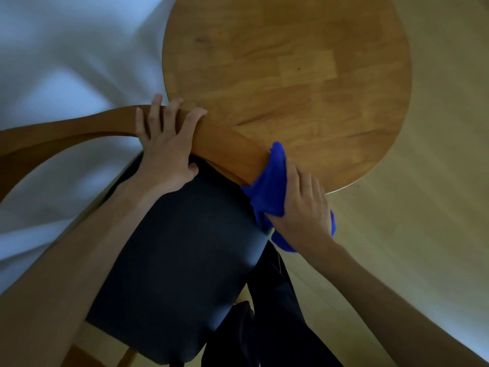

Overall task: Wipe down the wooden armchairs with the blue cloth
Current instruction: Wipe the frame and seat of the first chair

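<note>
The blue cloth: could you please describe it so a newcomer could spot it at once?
Find the round wooden table; a curved chair rail crosses its near edge. At the rail's right end, the right hand grips the blue cloth, the only vivid blue thing here.

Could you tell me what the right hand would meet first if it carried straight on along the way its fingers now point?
The right hand, gripping the blue cloth, points up the curved wooden rail. Going on, it would probably slide along the rail and first meet the left hand holding it, though depth is uncertain.
</note>
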The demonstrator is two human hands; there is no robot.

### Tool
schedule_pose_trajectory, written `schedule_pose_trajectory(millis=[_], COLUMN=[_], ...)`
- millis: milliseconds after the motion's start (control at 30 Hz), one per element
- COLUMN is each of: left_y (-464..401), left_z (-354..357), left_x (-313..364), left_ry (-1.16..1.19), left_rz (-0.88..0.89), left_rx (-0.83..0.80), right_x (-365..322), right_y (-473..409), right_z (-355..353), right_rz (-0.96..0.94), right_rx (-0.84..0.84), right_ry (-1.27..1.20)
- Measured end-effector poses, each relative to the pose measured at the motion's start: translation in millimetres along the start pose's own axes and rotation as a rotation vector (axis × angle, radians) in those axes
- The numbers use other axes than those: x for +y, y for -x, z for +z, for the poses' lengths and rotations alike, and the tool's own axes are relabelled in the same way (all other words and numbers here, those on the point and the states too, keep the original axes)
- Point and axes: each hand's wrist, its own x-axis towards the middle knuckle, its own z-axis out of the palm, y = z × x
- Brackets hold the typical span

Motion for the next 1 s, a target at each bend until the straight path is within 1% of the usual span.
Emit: schedule_pose_trajectory(millis=[100,233,367,433,533,667,767,867,1000], left_y=[0,3,7,18,48,95,127,158,199], left_z=[-2,-9,-28,-38,-41,-28,-23,-23,-30], left_x=[1,-2,-16,-29,-45,-62,-78,-95,-108], left_ry=[0.01,0.053,0.25,0.328,0.323,0.315,0.362,0.371,0.364], left_rz=[-0.002,0.0,-0.009,-0.091,-0.23,-0.355,-0.45,-0.527,-0.659], left_rx=[-0.013,-0.022,-0.031,0.021,0.125,0.127,0.162,0.168,0.231], right_x=[-34,-80,-118,-138,-167,-211,-246,-279,-319], right_y=[-44,-94,-127,-141,-158,-178,-189,-195,-187], right_z=[8,12,15,20,25,33,40,46,44], right_rz=[-0.066,-0.198,-0.311,-0.392,-0.5,-0.646,-0.756,-0.838,-0.98], right_rx=[0.066,0.082,0.065,0.064,0.061,0.02,-0.031,-0.106,-0.237], right_ry=[0.147,0.183,0.2,0.19,0.199,0.235,0.223,0.161,-0.023])
